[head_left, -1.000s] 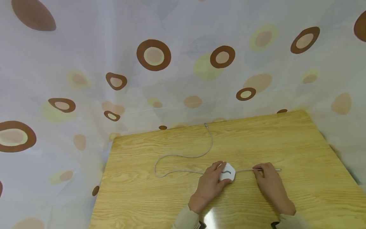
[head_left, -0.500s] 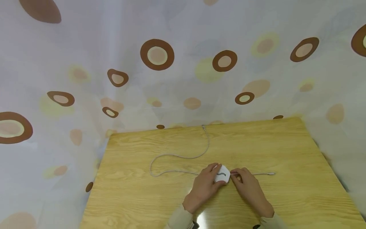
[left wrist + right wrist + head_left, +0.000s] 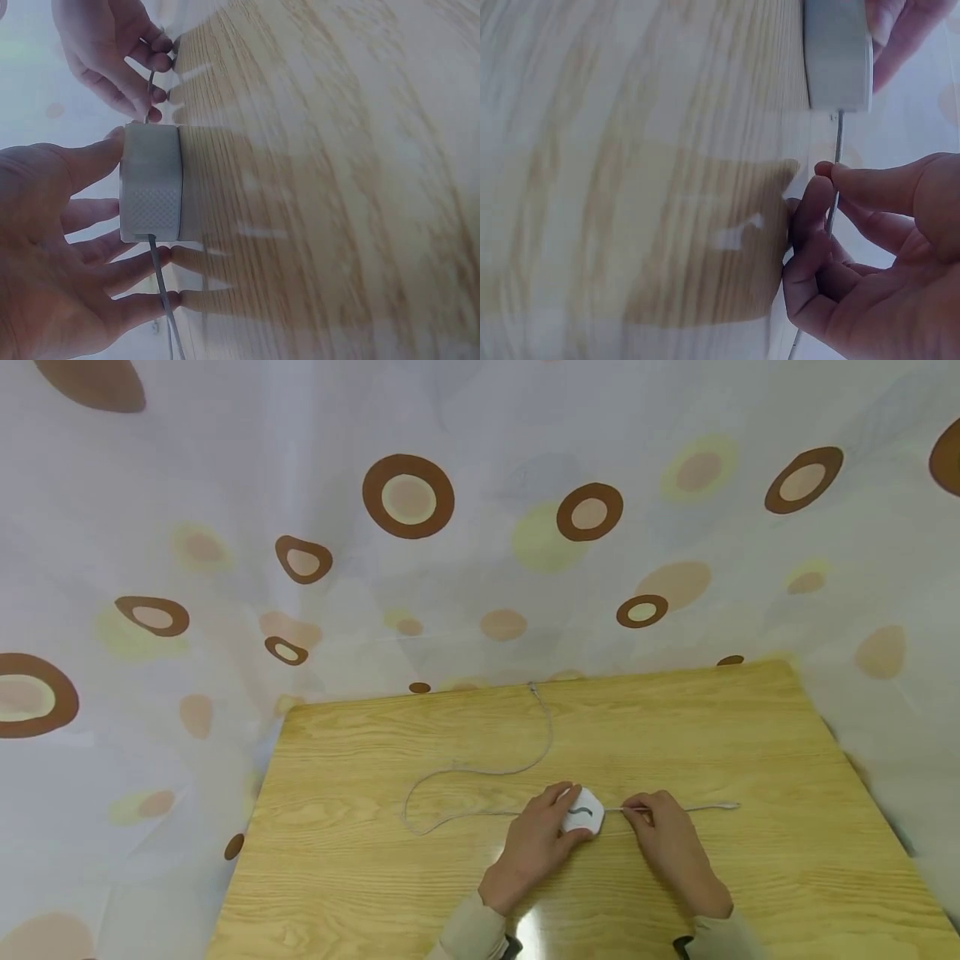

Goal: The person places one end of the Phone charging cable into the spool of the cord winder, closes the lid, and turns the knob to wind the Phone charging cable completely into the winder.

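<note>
A white hexagonal case [image 3: 582,813] with a dark curved mark on its top sits on the wooden table. My left hand [image 3: 534,842] holds it, thumb and fingers on opposite sides; in the left wrist view its side shows a dotted texture. A thin pale cable [image 3: 480,813] enters the case on the left and comes out on the right. My right hand [image 3: 670,839] pinches the cable between thumb and fingertips, a short way right of the case. In the right wrist view the thumb [image 3: 877,187] presses the cable. Beyond the hand, the cable ends in a small plug [image 3: 729,805].
The cable's longer part curves left and back to another plug [image 3: 533,688] by the rear edge of the wooden table [image 3: 360,877]. A pale sheet [image 3: 465,568] with brown and yellow rounded shapes rises behind the table and at its sides.
My right hand first slid left along the cable to the case, then drew back right, pulling cable with it. The left loop has shifted slightly right. My left hand keeps holding the case.
</note>
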`<state>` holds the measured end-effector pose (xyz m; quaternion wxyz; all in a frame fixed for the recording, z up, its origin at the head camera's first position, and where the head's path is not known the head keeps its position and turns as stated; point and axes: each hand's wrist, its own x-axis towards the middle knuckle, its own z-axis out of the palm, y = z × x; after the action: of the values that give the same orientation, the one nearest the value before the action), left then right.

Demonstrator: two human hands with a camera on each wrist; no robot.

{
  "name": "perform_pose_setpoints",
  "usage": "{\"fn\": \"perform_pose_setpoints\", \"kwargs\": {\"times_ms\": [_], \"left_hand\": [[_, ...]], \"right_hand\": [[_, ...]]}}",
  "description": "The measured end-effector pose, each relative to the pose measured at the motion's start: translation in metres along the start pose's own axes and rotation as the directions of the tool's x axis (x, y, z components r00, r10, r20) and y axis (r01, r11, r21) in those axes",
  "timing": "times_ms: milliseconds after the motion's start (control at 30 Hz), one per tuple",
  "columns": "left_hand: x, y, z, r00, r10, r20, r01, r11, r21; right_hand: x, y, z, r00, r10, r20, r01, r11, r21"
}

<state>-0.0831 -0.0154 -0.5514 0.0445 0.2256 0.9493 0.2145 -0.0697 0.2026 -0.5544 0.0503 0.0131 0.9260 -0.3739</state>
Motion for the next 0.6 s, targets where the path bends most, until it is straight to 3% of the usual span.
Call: {"fn": "perform_pose_setpoints", "kwargs": {"times_ms": [600], "left_hand": [[-0.001,0.0,0.001,1.0,-0.004,-0.002,0.004,1.0,-0.015]], "right_hand": [[-0.001,0.026,-0.026,0.999,0.042,-0.006,-0.042,0.999,0.003]]}}
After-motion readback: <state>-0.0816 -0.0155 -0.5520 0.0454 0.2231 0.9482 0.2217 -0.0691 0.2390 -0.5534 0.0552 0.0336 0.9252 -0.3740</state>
